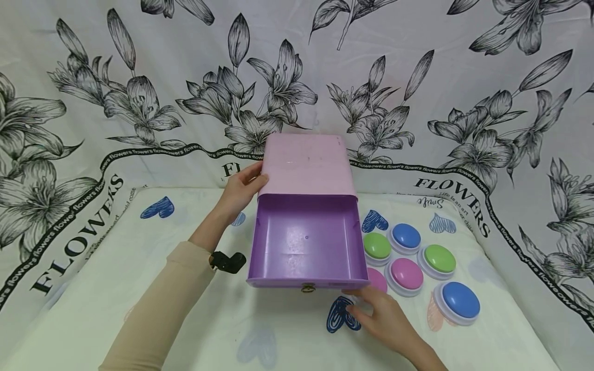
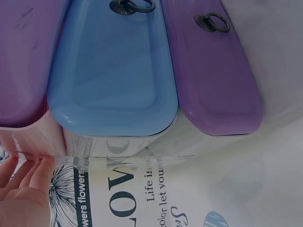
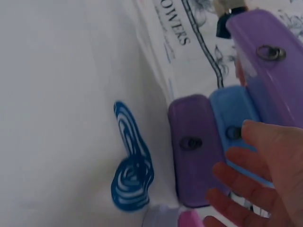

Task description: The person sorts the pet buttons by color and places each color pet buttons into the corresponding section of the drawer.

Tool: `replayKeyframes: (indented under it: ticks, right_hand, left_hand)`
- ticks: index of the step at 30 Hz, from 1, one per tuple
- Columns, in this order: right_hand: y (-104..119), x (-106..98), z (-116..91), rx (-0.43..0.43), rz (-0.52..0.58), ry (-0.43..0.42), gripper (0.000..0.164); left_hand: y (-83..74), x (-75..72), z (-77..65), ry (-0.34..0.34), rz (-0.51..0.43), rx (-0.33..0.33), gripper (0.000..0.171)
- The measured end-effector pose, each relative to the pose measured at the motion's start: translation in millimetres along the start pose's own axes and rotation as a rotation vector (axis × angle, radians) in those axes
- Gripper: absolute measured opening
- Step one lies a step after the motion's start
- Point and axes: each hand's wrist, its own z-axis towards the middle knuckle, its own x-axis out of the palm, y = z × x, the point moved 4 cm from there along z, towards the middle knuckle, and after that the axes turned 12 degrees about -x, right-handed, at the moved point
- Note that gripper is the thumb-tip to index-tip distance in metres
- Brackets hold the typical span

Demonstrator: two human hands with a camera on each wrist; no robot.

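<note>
A pink drawer cabinet (image 1: 306, 159) stands in the middle, its top purple drawer (image 1: 306, 237) pulled out toward me with the bare inside showing. A small ring pull (image 1: 308, 288) sits on the drawer's front. My left hand (image 1: 243, 188) rests against the cabinet's left side, and its straight fingertips touch the pink wall in the left wrist view. Lower down are a blue drawer (image 2: 113, 71) and a darker purple drawer (image 2: 218, 80), both pushed in. Beside the open drawer's front right corner is my right hand (image 1: 385, 317), fingers spread and slightly bent, holding nothing.
Several round domed buttons stand right of the cabinet, among them a blue button (image 1: 461, 300), a green button (image 1: 440, 258) and a pink button (image 1: 407, 273). A pale cloth with hearts (image 1: 209, 330) covers the surface. Behind hangs a flower-print curtain (image 1: 325, 77).
</note>
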Motion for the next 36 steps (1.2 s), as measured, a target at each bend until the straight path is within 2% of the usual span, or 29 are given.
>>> replayKeyframes:
  ticks: [4, 6, 11, 18, 23, 28, 36]
  right_hand:
    - [-9.5, -7.3, -3.7, -0.087, -0.123, -0.128, 0.045]
    - [-14.9, -9.0, -5.0, -0.102, -0.15, -0.171, 0.05]
    - [-29.3, -10.0, -8.9, -0.032, -0.17, -0.21, 0.062]
    - [-45.2, -6.8, -14.2, 0.124, -0.147, -0.175, 0.075]
    - [-51.9, -3.0, -16.9, 0.19, -0.137, -0.149, 0.078]
    - [-55.9, 0.4, -17.6, 0.239, -0.128, -0.11, 0.083]
    - [-60.2, 6.0, -16.5, 0.252, -0.114, -0.083, 0.089]
  left_hand:
    - [0.4, 0.2, 0.7, 0.0, -0.005, -0.001, 0.054]
    - [0.8, 0.3, 1.5, 0.0, -0.004, -0.001, 0.054]
    - [0.3, 0.7, 1.1, -0.004, 0.007, -0.001, 0.055]
    - [9.0, -2.5, 9.1, 0.0, -0.012, 0.008, 0.056]
    - [19.4, -5.1, 18.2, -0.013, 0.001, 0.019, 0.056]
    - [20.9, -5.4, 20.2, -0.019, 0.005, 0.03, 0.056]
    - [19.5, -4.9, 19.0, -0.023, -0.007, 0.027, 0.055]
